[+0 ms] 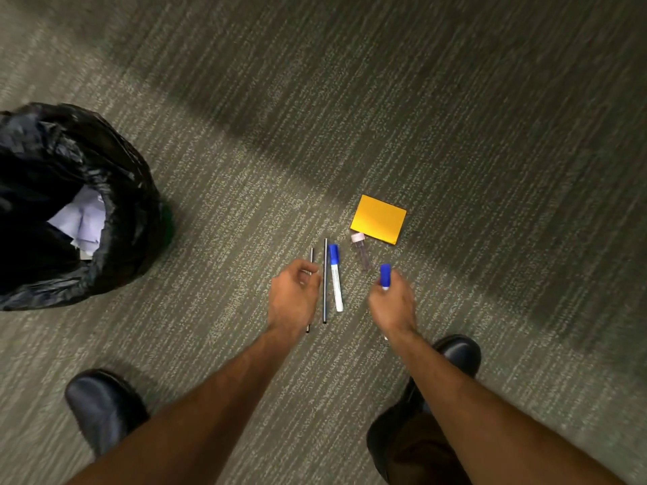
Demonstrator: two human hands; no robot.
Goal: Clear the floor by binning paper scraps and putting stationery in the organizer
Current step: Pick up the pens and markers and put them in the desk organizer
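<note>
On the carpet lie a white marker with a blue cap point(335, 278), a long dark pencil point(325, 281) and a second thin dark pencil point(311, 257) that runs under my left hand point(292, 295). That hand hovers over it with fingers curled; I cannot tell if it grips the pencil. My right hand point(392, 302) is closed around another blue-capped marker point(385, 274), whose cap sticks out above the fingers. A small clear tube with a pink cap point(361, 250) and a yellow sticky-note pad point(378, 219) lie just beyond.
A bin lined with a black bag point(115, 190) stands at the left, with crumpled white paper point(81, 218) inside. My two black shoes point(105, 407) point(458, 355) stand on the grey carpet. No organizer is in view.
</note>
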